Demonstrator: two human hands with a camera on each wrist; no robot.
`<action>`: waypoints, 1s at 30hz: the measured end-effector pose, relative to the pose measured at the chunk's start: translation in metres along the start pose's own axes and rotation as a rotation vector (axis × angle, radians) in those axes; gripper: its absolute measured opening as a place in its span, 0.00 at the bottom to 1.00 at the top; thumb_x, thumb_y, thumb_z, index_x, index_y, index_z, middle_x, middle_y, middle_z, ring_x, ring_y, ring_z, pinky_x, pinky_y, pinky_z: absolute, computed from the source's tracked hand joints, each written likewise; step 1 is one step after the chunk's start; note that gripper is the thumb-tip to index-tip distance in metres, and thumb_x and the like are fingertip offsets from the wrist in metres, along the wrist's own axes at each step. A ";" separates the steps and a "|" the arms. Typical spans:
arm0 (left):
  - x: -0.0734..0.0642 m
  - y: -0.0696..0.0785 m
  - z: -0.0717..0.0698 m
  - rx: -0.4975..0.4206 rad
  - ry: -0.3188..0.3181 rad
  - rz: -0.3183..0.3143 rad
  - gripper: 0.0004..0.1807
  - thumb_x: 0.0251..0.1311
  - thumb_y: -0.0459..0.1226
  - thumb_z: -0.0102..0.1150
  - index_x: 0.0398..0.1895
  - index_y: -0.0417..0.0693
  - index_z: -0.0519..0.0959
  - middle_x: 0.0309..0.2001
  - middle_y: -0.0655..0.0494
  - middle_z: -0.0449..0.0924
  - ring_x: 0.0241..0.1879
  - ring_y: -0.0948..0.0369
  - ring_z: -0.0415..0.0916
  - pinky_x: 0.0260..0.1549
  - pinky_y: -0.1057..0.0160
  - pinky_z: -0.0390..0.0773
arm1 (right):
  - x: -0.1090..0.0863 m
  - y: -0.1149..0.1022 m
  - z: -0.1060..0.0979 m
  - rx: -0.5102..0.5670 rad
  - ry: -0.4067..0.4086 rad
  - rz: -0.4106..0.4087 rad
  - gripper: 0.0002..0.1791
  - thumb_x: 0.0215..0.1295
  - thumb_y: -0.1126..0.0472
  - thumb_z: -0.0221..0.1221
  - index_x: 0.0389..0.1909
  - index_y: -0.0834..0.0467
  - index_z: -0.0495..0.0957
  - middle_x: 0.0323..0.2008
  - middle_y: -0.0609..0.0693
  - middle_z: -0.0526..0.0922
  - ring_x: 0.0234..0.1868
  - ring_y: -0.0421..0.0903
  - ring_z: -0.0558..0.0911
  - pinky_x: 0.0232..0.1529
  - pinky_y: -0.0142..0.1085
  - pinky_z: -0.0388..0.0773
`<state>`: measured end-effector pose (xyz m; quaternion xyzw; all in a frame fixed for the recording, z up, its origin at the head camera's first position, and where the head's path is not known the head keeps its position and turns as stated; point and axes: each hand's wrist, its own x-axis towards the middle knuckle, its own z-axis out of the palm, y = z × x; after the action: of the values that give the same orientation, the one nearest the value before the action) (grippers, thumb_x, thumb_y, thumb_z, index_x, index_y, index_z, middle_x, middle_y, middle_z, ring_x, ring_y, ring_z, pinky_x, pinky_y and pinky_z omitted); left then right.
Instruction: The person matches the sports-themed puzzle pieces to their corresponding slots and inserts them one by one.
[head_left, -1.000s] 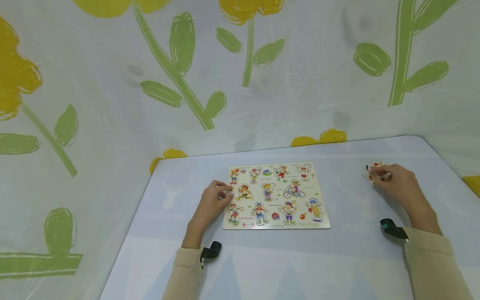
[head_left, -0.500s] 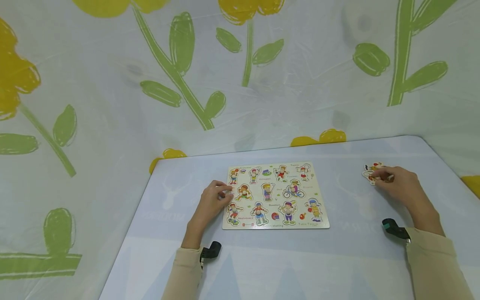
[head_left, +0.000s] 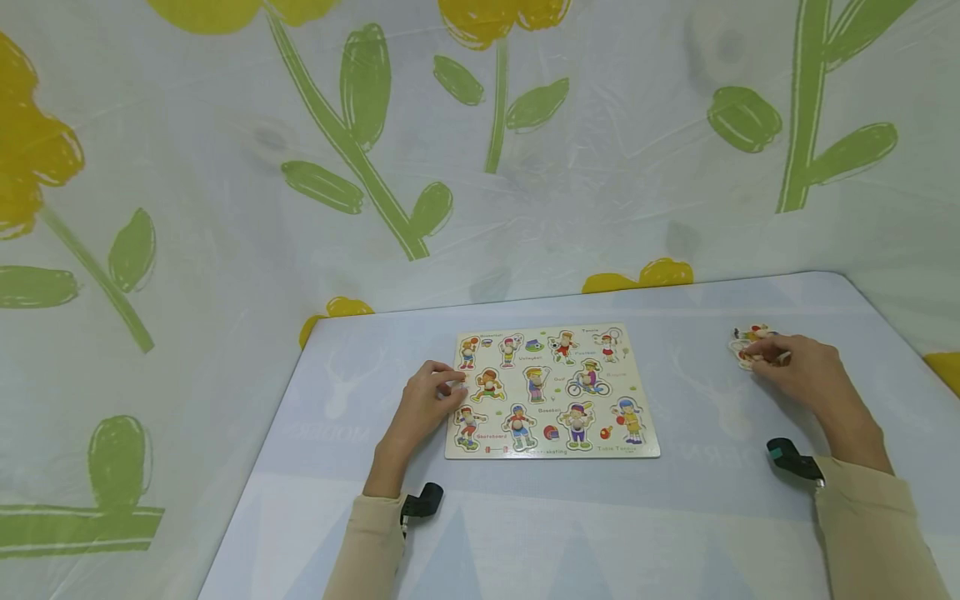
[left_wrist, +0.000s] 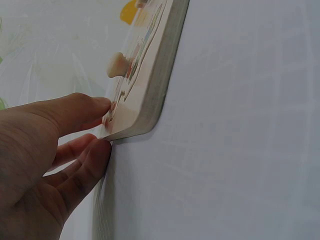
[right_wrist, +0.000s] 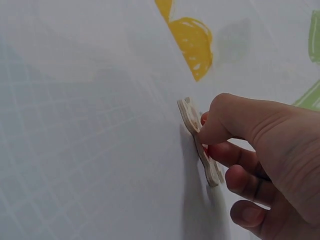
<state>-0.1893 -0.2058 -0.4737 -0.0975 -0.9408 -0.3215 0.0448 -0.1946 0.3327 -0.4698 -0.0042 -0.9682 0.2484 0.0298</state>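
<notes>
On the table lies a pale wooden peg puzzle board (head_left: 558, 390), set with several sports-figure pieces with round knobs. My left hand (head_left: 429, 402) is at the board's left edge. In the left wrist view its thumb lies on the board's top face and its fingertips meet the edge, pinching it. Well to the right of the board, my right hand (head_left: 802, 367) pinches a flat wooden puzzle piece (right_wrist: 196, 131) by its knob, thumb and finger together. Just behind it in the head view is another colourful puzzle piece (head_left: 759, 330), partly hidden by the held one.
The white table (head_left: 525, 517) has a pale printed pattern and rounded corners. A curtain (head_left: 615, 167) with yellow flowers and green stems hangs along its back and left side. Small black wrist cameras (head_left: 423, 500) sit at both sleeves.
My right hand has shifted slightly to the right and more of the two pieces shows beside its fingers. The left hand and the board stay in place.
</notes>
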 end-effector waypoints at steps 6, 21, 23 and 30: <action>0.000 -0.001 0.000 0.002 0.003 0.000 0.15 0.58 0.39 0.68 0.48 0.45 0.85 0.48 0.51 0.77 0.37 0.62 0.77 0.37 0.65 0.74 | 0.000 0.001 0.000 -0.008 -0.009 0.008 0.14 0.62 0.61 0.61 0.46 0.63 0.82 0.37 0.61 0.82 0.39 0.60 0.79 0.38 0.48 0.63; 0.001 -0.002 0.001 0.009 0.003 -0.002 0.14 0.58 0.38 0.68 0.48 0.46 0.85 0.49 0.50 0.77 0.37 0.62 0.76 0.37 0.66 0.74 | 0.003 -0.001 -0.002 -0.010 -0.056 -0.016 0.15 0.60 0.61 0.61 0.46 0.64 0.81 0.37 0.60 0.83 0.38 0.58 0.80 0.31 0.34 0.65; 0.001 -0.002 0.001 0.008 0.004 -0.004 0.15 0.58 0.38 0.68 0.48 0.45 0.85 0.49 0.50 0.77 0.37 0.62 0.76 0.37 0.66 0.74 | 0.003 -0.001 -0.002 -0.013 -0.044 -0.028 0.15 0.59 0.62 0.62 0.45 0.64 0.82 0.35 0.59 0.83 0.37 0.57 0.80 0.31 0.35 0.64; 0.001 -0.001 0.001 0.007 -0.003 -0.006 0.14 0.58 0.38 0.68 0.48 0.46 0.85 0.49 0.50 0.77 0.37 0.62 0.76 0.37 0.65 0.74 | 0.003 -0.007 -0.001 -0.027 -0.031 -0.024 0.15 0.58 0.62 0.62 0.45 0.66 0.81 0.34 0.59 0.83 0.37 0.58 0.80 0.34 0.40 0.65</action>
<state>-0.1904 -0.2061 -0.4747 -0.0949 -0.9423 -0.3182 0.0428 -0.1978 0.3271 -0.4660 0.0111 -0.9718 0.2350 0.0176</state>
